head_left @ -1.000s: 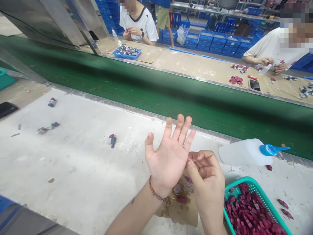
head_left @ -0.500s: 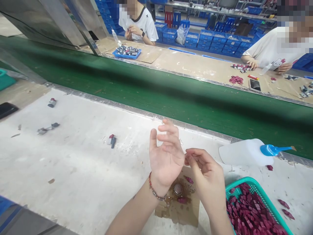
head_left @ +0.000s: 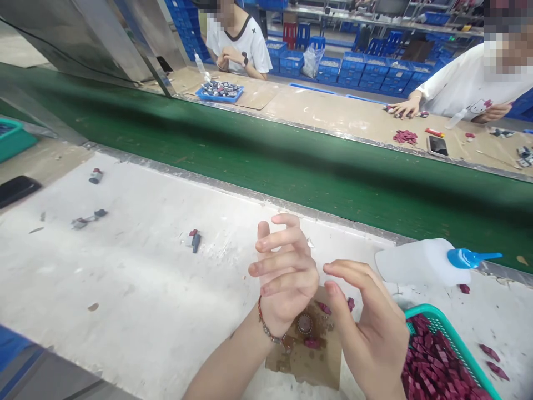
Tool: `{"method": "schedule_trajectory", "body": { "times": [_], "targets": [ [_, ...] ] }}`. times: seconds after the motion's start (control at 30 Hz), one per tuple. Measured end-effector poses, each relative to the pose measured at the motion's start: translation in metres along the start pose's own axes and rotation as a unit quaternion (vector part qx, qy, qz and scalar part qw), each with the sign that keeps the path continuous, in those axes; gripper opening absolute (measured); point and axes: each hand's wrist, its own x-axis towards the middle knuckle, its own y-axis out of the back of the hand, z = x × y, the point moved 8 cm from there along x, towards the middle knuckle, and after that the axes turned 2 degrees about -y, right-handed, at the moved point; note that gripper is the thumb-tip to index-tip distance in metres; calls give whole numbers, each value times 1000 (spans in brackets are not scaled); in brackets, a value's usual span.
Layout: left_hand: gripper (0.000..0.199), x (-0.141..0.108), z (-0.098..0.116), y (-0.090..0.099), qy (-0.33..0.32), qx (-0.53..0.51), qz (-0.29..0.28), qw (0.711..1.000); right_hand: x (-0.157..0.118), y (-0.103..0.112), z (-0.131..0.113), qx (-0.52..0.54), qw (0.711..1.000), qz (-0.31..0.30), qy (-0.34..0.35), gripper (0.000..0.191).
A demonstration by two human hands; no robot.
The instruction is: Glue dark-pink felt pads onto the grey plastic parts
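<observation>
The left hand has half-curled, the right hand unpinched.

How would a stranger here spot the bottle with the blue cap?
Find the wide green belt crossing the picture, then the white table along its near side. Near the table's far edge, beyond the green basket of dark red pieces, a pale bottle lies on its side. Its bright blue cap sets it apart from both.

Head cam, close above tbl, faces fwd & down twd belt.
</observation>
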Motion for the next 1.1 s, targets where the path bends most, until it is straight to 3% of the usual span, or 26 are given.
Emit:
{"method": "schedule_trajectory", "body": {
  "times": [0.13, 0.27, 0.53, 0.87, 1.1],
  "targets": [
    [30, 0, -8, 4, 21, -8, 3, 1000, -4, 1, -23, -3, 996, -15, 84, 26],
    [30, -1, -16, 7, 45, -70, 4, 996, -3, 1, -29, -28, 994, -17, 107, 27],
    [26, -2, -22, 11, 75, -104, 11, 992, -1, 2, -28, -17, 996, -15, 90, 22],
    [24, -4, -35, 2, 151, -174, -73, 970, -3, -2, -11, -18, 996, -89, 10, 15],
    [24, -6, -37, -1, 161, -207, -53, 964, -3, -8, -11, 11, 994, -110, 8, 18]
  ]
}}
